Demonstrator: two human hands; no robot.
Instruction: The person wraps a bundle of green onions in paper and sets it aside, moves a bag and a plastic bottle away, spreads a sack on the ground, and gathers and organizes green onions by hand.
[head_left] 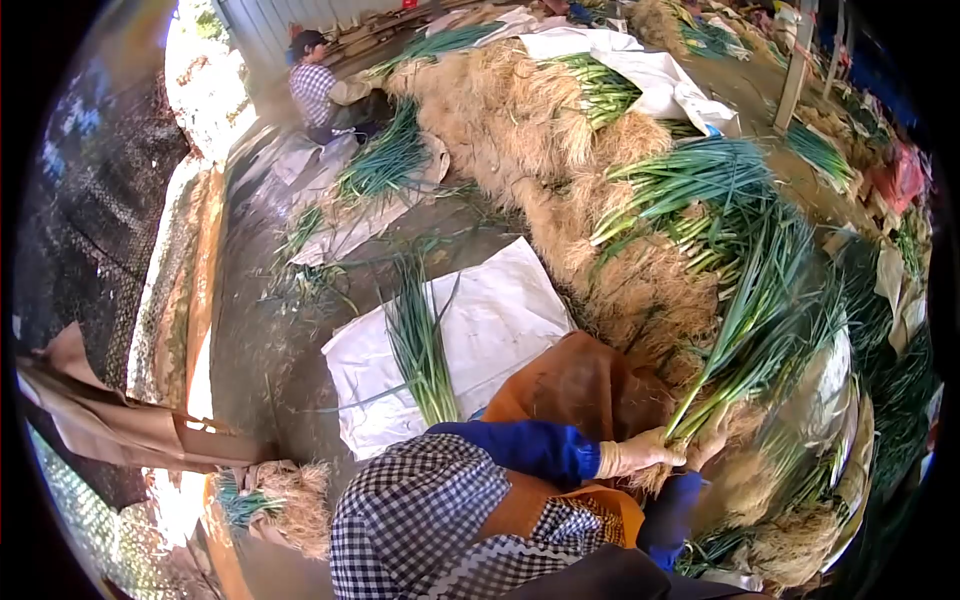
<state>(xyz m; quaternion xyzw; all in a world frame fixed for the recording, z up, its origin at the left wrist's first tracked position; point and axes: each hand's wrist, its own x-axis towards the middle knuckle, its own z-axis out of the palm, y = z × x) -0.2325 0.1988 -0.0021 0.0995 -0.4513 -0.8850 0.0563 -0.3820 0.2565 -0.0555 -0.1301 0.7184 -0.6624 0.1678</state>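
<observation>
Both my hands, in what look like pale gloves, are closed at the root ends of long green onions (735, 330). My left hand (638, 454) reaches in from the left with its fingers wrapped round the lower stalks. Close beside it, my right hand (710, 442) grips the same stalks from the other side. Stringy roots hang below the hands, and the leaves fan up and to the right. Just left of my brown apron (590, 385), a smaller bunch of green onions (420, 350) lies on a white sheet (500, 310).
A long heap of green onions with tan roots (500, 120) runs from the back to my right side. Another person (318, 85) sits at the back left beside more onions (390, 150). A post (797, 65) stands at the back right. A rooted bundle (290, 505) lies lower left.
</observation>
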